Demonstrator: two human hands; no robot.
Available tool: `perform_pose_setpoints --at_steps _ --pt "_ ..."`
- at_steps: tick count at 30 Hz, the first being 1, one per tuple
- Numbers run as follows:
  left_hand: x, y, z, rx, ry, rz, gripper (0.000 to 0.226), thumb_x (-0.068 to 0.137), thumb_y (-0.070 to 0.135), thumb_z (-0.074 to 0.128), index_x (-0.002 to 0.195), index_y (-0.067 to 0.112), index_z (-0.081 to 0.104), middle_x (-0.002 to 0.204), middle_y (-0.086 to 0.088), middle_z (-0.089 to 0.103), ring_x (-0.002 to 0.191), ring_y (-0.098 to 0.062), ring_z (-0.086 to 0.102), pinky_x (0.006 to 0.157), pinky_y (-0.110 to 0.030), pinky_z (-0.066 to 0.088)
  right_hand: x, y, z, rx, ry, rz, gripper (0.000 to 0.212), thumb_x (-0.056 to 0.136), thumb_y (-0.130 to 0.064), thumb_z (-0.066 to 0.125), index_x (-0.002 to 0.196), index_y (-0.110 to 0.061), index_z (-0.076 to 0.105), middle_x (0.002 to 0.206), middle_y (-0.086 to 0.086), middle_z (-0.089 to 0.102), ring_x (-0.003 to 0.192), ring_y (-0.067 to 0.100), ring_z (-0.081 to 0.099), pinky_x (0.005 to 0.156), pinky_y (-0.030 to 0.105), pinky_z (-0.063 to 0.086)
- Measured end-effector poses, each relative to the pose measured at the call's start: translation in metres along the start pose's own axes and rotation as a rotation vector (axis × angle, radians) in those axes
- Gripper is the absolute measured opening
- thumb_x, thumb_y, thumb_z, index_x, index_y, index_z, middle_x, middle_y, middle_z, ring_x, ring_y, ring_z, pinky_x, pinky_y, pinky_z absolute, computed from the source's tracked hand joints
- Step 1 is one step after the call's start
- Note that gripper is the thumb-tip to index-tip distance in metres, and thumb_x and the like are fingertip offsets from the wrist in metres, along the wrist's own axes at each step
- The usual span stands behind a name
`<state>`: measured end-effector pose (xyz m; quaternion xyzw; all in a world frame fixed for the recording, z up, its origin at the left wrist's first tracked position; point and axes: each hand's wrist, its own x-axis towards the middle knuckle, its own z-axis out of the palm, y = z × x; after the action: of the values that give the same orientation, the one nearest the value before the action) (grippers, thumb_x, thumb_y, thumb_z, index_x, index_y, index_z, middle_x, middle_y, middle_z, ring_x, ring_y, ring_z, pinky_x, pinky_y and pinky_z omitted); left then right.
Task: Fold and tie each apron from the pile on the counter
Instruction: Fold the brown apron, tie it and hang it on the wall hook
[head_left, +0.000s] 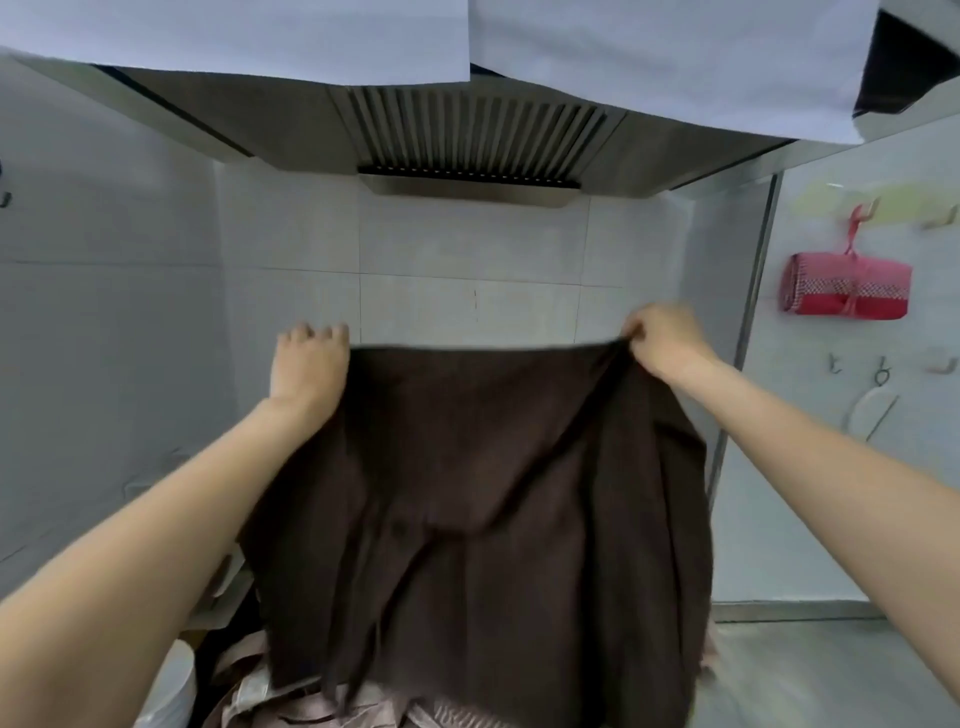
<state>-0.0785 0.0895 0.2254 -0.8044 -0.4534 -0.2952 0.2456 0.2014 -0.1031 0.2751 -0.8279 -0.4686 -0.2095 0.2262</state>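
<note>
Here, at nine o'clock, I saw my left hand (310, 364) gripping one top corner of the brown apron (483, 509), fingers curled over its edge. The apron hung spread out at centre, above the pinkish pile (291, 696) at six o'clock. At two o'clock my right hand (662, 340) pinched the other corner, fingers bunched tight.

Both bare arms reach forward and up, roughly level and spread apart. The left hand (309, 364) shows its back with fingers curled over; the right hand (662, 343) pinches with bent fingers.
</note>
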Motion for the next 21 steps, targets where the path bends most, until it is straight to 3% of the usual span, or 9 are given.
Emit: perform_pose_setpoints --at_steps 2,3,5,7,8,10,13,16,21 --pt "0.011 -0.008 -0.015 -0.183 0.324 -0.078 0.029 0.082 -0.01 0.041 0.11 -0.005 0.05 0.104 -0.027 0.057 0.099 -0.042 0.05 0.087 -0.046 0.034 -0.004 -0.001 -0.001 0.12 0.486 -0.042 0.03 0.088 0.006 0.043 0.107 -0.003 0.065 0.106 0.019 0.064 0.104 0.036 0.052 0.088 0.037 0.042" --pt "0.014 -0.014 -0.02 -0.229 0.383 -0.079 0.031 0.08 -0.012 0.041 0.109 -0.006 0.05 0.103 -0.027 0.056 0.097 -0.042 0.05 0.088 -0.045 0.034 -0.005 -0.002 -0.001 0.118 0.52 -0.051 0.031 0.088 0.006 0.042 0.109 -0.003 0.063 0.105 0.019 0.063 0.104 0.036 0.051 0.087 0.037 0.042" --pt "0.017 -0.025 -0.018 -0.202 0.263 0.001 0.032 0.082 -0.011 0.041 0.113 -0.004 0.048 0.107 -0.026 0.054 0.095 -0.043 0.053 0.088 -0.045 0.036 -0.005 0.002 0.006 0.047 0.135 -0.129 0.028 0.089 0.002 0.048 0.112 -0.004 0.063 0.108 0.018 0.063 0.1 0.032 0.056 0.078 0.029 0.043" --pt "0.017 -0.036 0.0 -0.078 -0.061 0.16 0.03 0.087 -0.005 0.041 0.116 0.001 0.047 0.112 -0.021 0.053 0.096 -0.04 0.057 0.085 -0.045 0.042 -0.01 0.009 0.025 -0.146 -0.479 -0.141 0.022 0.087 -0.008 0.06 0.108 -0.004 0.065 0.094 0.013 0.066 0.076 0.021 0.06 0.062 0.019 0.041" --pt "0.015 -0.04 0.008 -0.031 -0.244 0.217 0.03 0.089 -0.002 0.042 0.117 0.005 0.049 0.115 -0.018 0.053 0.1 -0.037 0.057 0.087 -0.045 0.044 -0.012 0.013 0.034 -0.2 -0.633 -0.109 0.02 0.085 -0.011 0.063 0.103 -0.005 0.067 0.079 0.009 0.066 0.061 0.014 0.058 0.054 0.017 0.04" --pt "0.016 -0.043 0.017 -0.019 -0.472 0.277 0.03 0.092 0.003 0.044 0.119 0.009 0.054 0.119 -0.012 0.054 0.111 -0.03 0.053 0.094 -0.038 0.042 -0.016 0.02 0.049 -0.137 -0.658 -0.036 0.009 0.085 -0.01 0.063 0.093 -0.007 0.066 0.062 0.003 0.064 0.049 0.006 0.058 0.046 0.015 0.039" --pt "0.023 -0.043 0.016 0.029 -0.567 0.362 0.023 0.092 0.008 0.048 0.112 0.008 0.06 0.115 -0.01 0.059 0.111 -0.026 0.053 0.093 -0.032 0.042 -0.012 0.026 0.058 0.014 -0.443 0.089 0.01 0.088 -0.005 0.06 0.096 -0.002 0.063 0.081 0.013 0.071 0.076 0.02 0.069 0.04 0.009 0.034" --pt "0.026 -0.039 0.014 0.147 -0.54 0.346 0.023 0.091 0.006 0.045 0.107 0.011 0.06 0.111 -0.01 0.059 0.102 -0.025 0.057 0.084 -0.032 0.047 0.002 0.036 0.054 0.128 -0.266 0.151 0.017 0.091 -0.005 0.054 0.074 -0.003 0.056 0.042 -0.002 0.058 0.039 0.003 0.057 0.033 0.01 0.031" --pt "0.031 -0.019 0.008 0.282 -0.332 0.14 0.023 0.09 0.004 0.045 0.111 0.011 0.053 0.104 -0.013 0.053 0.094 -0.028 0.055 0.066 -0.032 0.041 0.016 0.047 0.045 -0.069 -0.552 0.085 0.009 0.082 -0.007 0.065 0.077 0.001 0.066 0.063 0.004 0.064 0.054 0.011 0.053 0.061 0.024 0.047"
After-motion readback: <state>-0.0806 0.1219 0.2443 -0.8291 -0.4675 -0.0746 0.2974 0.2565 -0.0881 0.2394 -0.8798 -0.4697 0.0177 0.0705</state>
